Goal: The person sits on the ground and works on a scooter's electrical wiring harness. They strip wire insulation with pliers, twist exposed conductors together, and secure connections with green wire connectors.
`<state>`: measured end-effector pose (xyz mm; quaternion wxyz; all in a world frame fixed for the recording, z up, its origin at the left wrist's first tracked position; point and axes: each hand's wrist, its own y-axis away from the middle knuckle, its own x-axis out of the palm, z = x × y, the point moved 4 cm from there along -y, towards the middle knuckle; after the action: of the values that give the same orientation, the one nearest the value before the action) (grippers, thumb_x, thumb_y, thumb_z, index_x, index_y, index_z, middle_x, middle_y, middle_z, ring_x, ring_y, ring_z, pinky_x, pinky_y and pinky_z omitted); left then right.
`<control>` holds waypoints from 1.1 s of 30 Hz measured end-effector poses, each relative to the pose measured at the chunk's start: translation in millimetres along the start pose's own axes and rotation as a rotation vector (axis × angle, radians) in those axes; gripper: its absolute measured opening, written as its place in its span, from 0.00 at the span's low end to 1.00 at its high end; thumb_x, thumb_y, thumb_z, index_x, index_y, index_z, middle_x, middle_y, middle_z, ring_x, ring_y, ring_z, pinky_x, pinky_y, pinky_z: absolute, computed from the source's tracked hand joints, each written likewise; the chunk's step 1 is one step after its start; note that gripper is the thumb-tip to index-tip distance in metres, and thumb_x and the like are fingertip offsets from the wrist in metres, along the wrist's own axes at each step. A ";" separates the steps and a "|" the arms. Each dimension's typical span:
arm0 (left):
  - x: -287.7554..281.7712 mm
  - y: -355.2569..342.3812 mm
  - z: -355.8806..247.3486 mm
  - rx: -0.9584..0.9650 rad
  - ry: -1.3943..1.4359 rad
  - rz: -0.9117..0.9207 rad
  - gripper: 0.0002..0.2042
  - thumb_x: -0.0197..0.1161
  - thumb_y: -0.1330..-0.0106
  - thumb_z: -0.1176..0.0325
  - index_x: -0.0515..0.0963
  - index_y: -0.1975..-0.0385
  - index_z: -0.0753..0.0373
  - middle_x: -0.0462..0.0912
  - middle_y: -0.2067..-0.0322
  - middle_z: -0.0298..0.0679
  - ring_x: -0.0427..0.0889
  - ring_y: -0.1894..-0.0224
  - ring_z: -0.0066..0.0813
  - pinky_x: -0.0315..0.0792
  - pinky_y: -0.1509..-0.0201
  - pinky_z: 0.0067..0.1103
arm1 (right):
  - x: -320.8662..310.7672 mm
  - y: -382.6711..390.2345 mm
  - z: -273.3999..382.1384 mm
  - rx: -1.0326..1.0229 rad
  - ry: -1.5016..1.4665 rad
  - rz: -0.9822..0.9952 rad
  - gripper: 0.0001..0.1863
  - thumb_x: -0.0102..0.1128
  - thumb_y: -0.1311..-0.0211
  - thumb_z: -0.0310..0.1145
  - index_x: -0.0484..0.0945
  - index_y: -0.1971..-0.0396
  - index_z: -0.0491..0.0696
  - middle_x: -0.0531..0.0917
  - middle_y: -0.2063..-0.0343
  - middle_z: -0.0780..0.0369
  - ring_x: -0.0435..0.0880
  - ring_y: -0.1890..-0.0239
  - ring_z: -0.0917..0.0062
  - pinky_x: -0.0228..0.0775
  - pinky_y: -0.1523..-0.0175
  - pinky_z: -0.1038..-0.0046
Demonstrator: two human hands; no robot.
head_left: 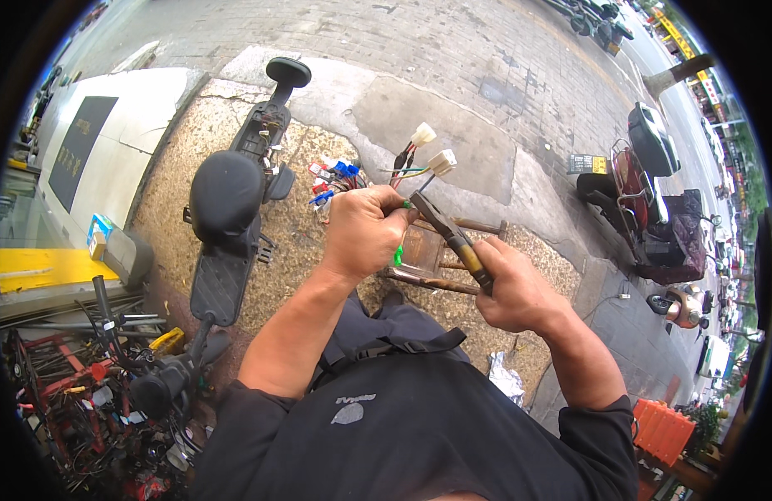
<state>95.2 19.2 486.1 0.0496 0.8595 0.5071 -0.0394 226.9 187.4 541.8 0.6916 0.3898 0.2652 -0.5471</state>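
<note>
Carefully, the left hand (363,230) is pinching a small green piece (408,204) between thumb and fingers, in the middle of the scene above a wooden stool (447,285). The right hand (518,288) is wrapped around the handles of the pliers (453,238), and their tip is close to the left fingertips; whether it bites on something, I cannot tell. Just farther lie the wires (413,172) with a white plug (442,162); blue connectors (346,169) are at left. If the pliers slip, they could nip the thumb, because it is so near. Too strong squeezing or pulling might cut the thin wire, or loosen it from the plug.
</note>
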 end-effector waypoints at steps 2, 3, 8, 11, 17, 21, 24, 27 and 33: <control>2.2 -0.4 -1.4 0.150 -0.165 -0.101 0.02 0.66 0.41 0.82 0.85 0.70 0.69 0.85 0.76 0.31 0.74 0.74 0.11 0.68 0.72 0.16 | 3.2 -1.2 1.7 0.011 -0.003 -0.008 0.20 0.58 0.55 0.21 0.69 0.57 0.42 0.73 0.62 0.46 0.76 0.58 0.43 0.70 0.55 0.50; 2.3 0.0 -2.8 0.225 -0.248 -0.151 0.02 0.66 0.41 0.81 0.85 0.70 0.69 0.84 0.77 0.31 0.73 0.75 0.11 0.68 0.72 0.16 | 5.0 -2.6 1.8 0.023 -0.005 0.001 0.20 0.58 0.55 0.21 0.69 0.57 0.42 0.73 0.62 0.46 0.76 0.58 0.43 0.70 0.55 0.50; -3.9 -2.9 -1.9 0.222 -0.234 -0.086 0.04 0.64 0.38 0.80 0.84 0.67 0.68 0.85 0.76 0.32 0.78 0.74 0.15 0.71 0.71 0.20 | 7.5 -7.9 3.0 -0.003 -0.009 -0.066 0.20 0.59 0.56 0.22 0.70 0.58 0.42 0.74 0.63 0.47 0.76 0.59 0.45 0.70 0.55 0.51; -17.3 -10.6 3.5 0.027 0.144 0.242 0.05 0.64 0.35 0.77 0.84 0.63 0.69 0.86 0.72 0.35 0.80 0.71 0.18 0.74 0.68 0.20 | 1.3 -5.7 3.0 -0.055 0.036 -0.088 0.20 0.61 0.57 0.21 0.71 0.60 0.43 0.73 0.64 0.49 0.76 0.60 0.47 0.70 0.57 0.53; -34.5 -14.4 5.8 -0.142 0.455 0.529 0.07 0.65 0.34 0.77 0.84 0.59 0.70 0.86 0.69 0.36 0.81 0.68 0.16 0.76 0.64 0.16 | -6.0 -2.0 12.3 -0.161 -0.016 -0.139 0.15 0.56 0.61 0.17 0.71 0.68 0.42 0.72 0.69 0.52 0.74 0.65 0.49 0.67 0.62 0.55; -32.4 -5.3 2.0 -0.113 0.458 0.374 0.05 0.67 0.38 0.81 0.85 0.64 0.70 0.86 0.72 0.34 0.80 0.70 0.15 0.74 0.67 0.16 | 4.0 0.7 15.7 -0.092 0.024 -0.036 0.19 0.59 0.58 0.20 0.69 0.61 0.42 0.72 0.64 0.49 0.76 0.61 0.45 0.70 0.58 0.51; -27.5 -0.3 0.3 -0.040 0.255 0.228 0.04 0.66 0.39 0.82 0.85 0.66 0.69 0.86 0.72 0.34 0.80 0.70 0.15 0.73 0.66 0.15 | 10.8 -1.3 14.5 -0.039 0.009 -0.011 0.19 0.59 0.57 0.21 0.69 0.61 0.42 0.73 0.64 0.48 0.76 0.61 0.44 0.70 0.58 0.51; -25.2 4.8 -1.9 0.127 -0.013 0.077 0.04 0.65 0.41 0.82 0.85 0.67 0.69 0.85 0.74 0.35 0.78 0.72 0.14 0.72 0.70 0.18 | 16.3 -3.0 17.3 -0.033 -0.039 -0.038 0.17 0.55 0.59 0.17 0.69 0.64 0.40 0.72 0.67 0.49 0.73 0.63 0.45 0.67 0.60 0.53; -20.6 7.6 -5.2 0.467 -0.357 -0.237 0.02 0.66 0.46 0.82 0.81 0.74 0.69 0.81 0.78 0.46 0.83 0.76 0.33 0.72 0.71 0.24 | 22.4 -8.4 19.4 0.040 -0.018 0.033 0.23 0.59 0.56 0.21 0.69 0.55 0.40 0.75 0.62 0.45 0.77 0.59 0.42 0.70 0.55 0.49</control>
<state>92.0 -1.7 494.0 -0.0659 0.7620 0.5645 -0.3105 223.5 158.2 532.7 0.6948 0.4030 0.2415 -0.5445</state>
